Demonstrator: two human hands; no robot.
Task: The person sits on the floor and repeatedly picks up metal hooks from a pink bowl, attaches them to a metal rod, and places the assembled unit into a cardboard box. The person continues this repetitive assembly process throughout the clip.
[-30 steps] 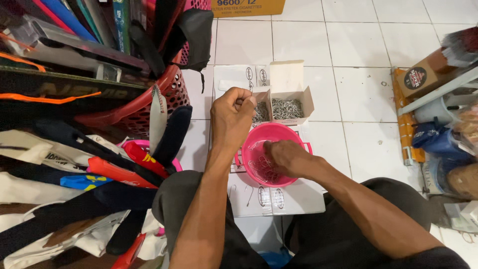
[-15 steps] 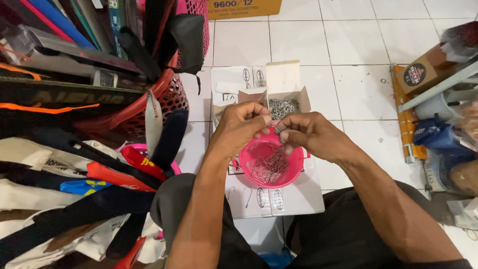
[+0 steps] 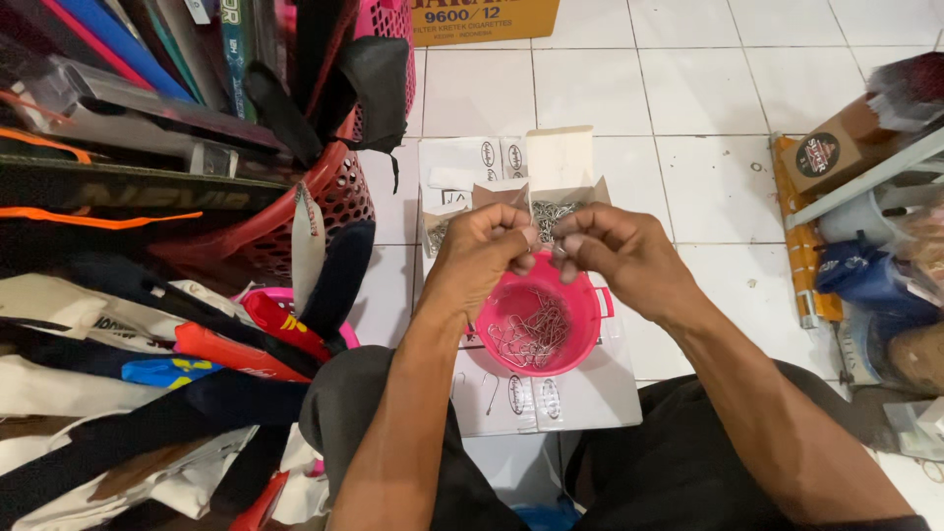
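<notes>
Above the pink bowl [image 3: 539,324], left hand [image 3: 482,251] and right hand [image 3: 615,254] meet fingertip-to-fingertip.

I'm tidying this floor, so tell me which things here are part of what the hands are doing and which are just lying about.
In use:
left hand and right hand, fingertips together over the bowl
pink bowl of wire clips
open cardboard box of metal pieces behind it
white cards under the bowl

Lying about:
red mesh basket
pile of bags
brown carton
</notes>
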